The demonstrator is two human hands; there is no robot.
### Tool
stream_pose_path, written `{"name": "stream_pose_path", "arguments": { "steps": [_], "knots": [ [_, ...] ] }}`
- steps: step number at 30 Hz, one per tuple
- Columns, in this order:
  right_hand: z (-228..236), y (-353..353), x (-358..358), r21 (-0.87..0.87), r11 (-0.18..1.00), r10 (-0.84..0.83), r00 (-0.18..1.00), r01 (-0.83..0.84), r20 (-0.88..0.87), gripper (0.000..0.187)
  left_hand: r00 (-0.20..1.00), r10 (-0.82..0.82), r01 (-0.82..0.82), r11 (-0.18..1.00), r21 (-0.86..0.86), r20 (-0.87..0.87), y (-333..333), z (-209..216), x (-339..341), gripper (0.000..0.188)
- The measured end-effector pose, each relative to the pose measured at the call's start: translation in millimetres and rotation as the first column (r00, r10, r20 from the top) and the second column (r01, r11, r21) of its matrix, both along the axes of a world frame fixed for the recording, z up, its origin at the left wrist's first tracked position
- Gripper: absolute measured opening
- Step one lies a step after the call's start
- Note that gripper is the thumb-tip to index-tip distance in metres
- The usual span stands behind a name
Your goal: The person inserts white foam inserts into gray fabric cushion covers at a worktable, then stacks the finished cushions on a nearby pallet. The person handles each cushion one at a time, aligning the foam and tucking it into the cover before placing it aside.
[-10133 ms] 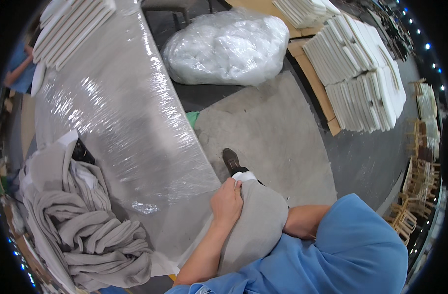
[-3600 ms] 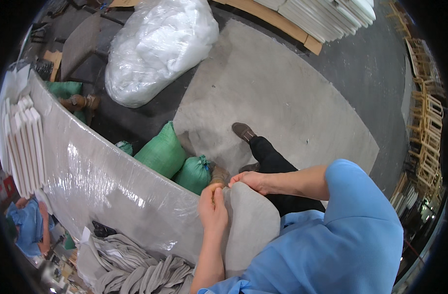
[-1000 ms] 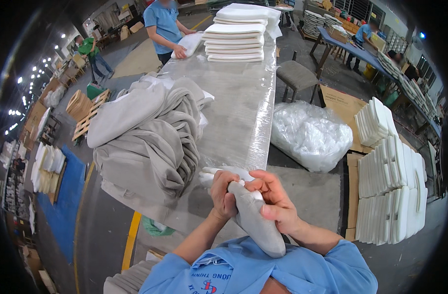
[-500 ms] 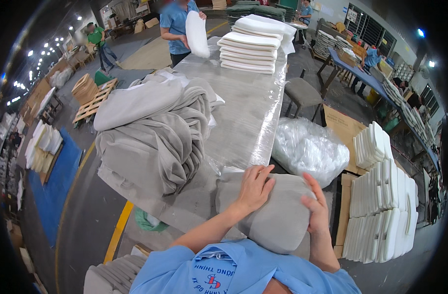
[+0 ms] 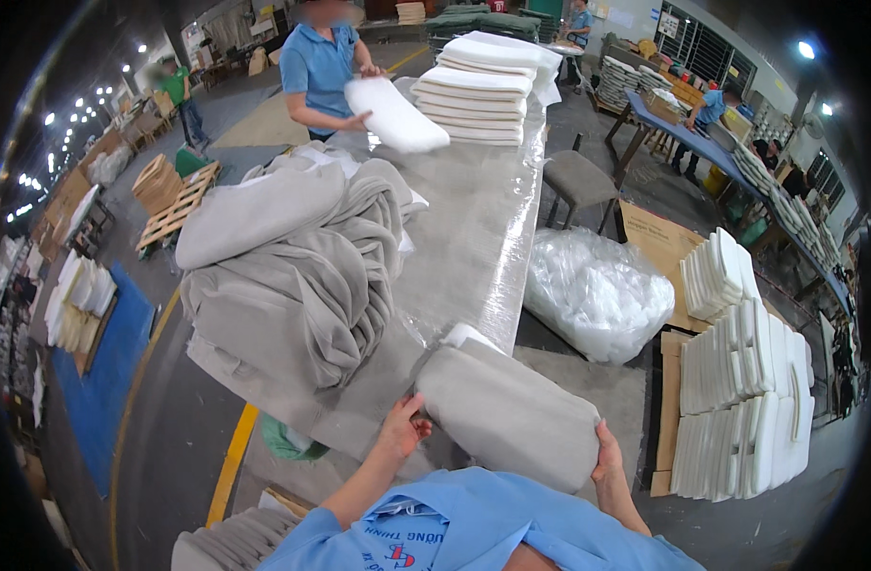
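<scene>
A grey fabric-covered cushion (image 5: 507,409) lies tilted across the near end of the table, with white padding (image 5: 469,335) showing at its far end. My left hand (image 5: 402,430) is closed at the cushion's left edge, thumb and fingers on the fabric. At the opposite end, my right hand (image 5: 608,455) grips the right edge, its thumb up along the side and its other fingers partly hidden. Left of the cushion rises a heap of loose grey covers (image 5: 293,276).
Across the table (image 5: 455,257), a co-worker (image 5: 319,71) holds a white pad (image 5: 395,114) beside a stack of white pads (image 5: 474,95). To the right are a clear plastic bag (image 5: 597,290), a stool (image 5: 580,176) and stacked white pads (image 5: 740,400). Grey cushions (image 5: 231,542) sit at lower left.
My hands have moved from the cushion's top and side to its left and right edges. The cushion now lies flatter and longer in view. The co-worker's pad has tipped down toward the table.
</scene>
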State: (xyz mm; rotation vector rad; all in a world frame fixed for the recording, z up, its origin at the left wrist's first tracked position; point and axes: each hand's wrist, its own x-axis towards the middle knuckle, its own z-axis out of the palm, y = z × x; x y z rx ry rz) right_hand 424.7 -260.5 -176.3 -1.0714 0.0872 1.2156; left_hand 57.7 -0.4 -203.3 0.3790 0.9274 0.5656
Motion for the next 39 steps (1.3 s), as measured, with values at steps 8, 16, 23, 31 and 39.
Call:
{"name": "stream_pose_path", "arguments": {
  "steps": [8,16,23,31,39],
  "knots": [
    [-23.2,47.4,-56.6,0.211,0.975,-0.013,0.962,0.072,-0.272,0.061,0.951,0.292,-0.310,0.876,0.368,0.107,13.6,81.4,53.6,0.077],
    [-11.2,105.0,-69.0,0.022,0.970,0.203,0.857,-0.242,0.474,0.059,0.977,0.115,0.116,0.433,0.894,-0.182,57.1,210.4,66.9,0.065],
    [8.4,157.4,-98.5,0.316,0.949,-0.131,0.932,0.019,0.337,0.048,0.602,0.056,0.789,0.110,0.604,-0.796,19.8,249.3,97.8,0.069],
    [-38.1,135.1,-133.3,0.095,0.992,-0.104,0.978,0.088,0.182,0.038,0.459,-0.060,0.877,-0.132,0.463,-0.886,6.1,198.3,117.8,0.076],
    [-59.6,115.0,-127.4,0.008,0.979,-0.204,0.975,0.204,0.086,0.019,0.308,-0.070,0.924,-0.215,0.316,-0.949,-9.7,174.6,173.5,0.091]
  ]
}}
